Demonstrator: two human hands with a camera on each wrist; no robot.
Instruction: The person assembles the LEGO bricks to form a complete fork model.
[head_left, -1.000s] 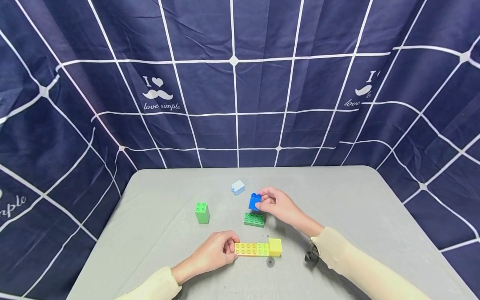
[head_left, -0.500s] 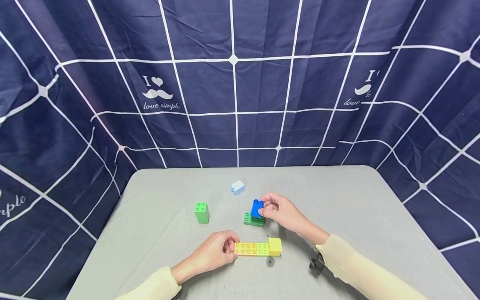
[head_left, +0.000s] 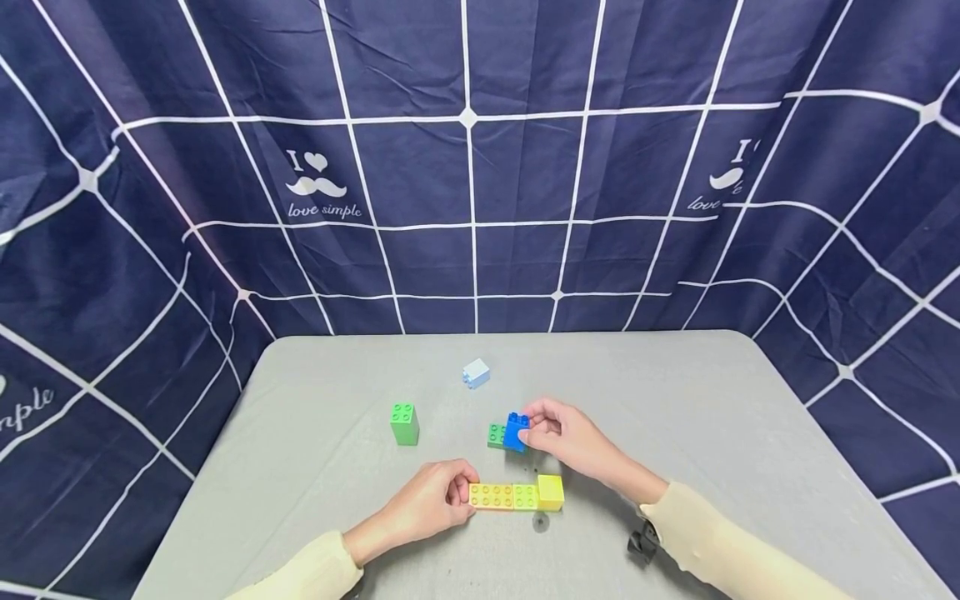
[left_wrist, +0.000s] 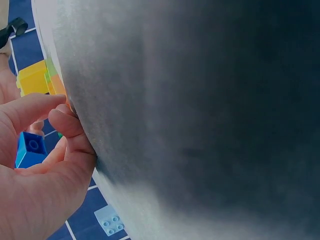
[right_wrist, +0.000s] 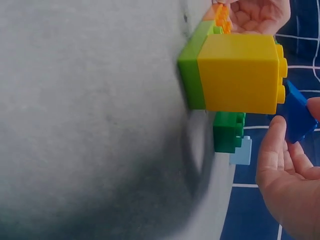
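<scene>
My right hand (head_left: 573, 435) pinches a blue toy brick (head_left: 515, 433) by its right side. In the head view the blue brick overlaps the right part of a dark green brick (head_left: 496, 436) lying on the table; the right wrist view shows it held up, apart from the green one. At the near side, my left hand (head_left: 431, 502) pinches the left end of an orange brick (head_left: 491, 497). That brick sits in line with a lime green brick (head_left: 525, 497), on whose right end a taller yellow brick (right_wrist: 239, 75) stands.
A tall bright green brick (head_left: 405, 425) stands upright to the left on the grey table (head_left: 315, 400). Farther back lies a light blue brick (head_left: 476, 373) on its side. A dark blue gridded curtain (head_left: 420, 183) hangs behind and along both sides.
My right hand has brought the blue brick nearer to me and slightly right, so it now overlaps the dark green brick. The left hand keeps its place on the orange brick.
</scene>
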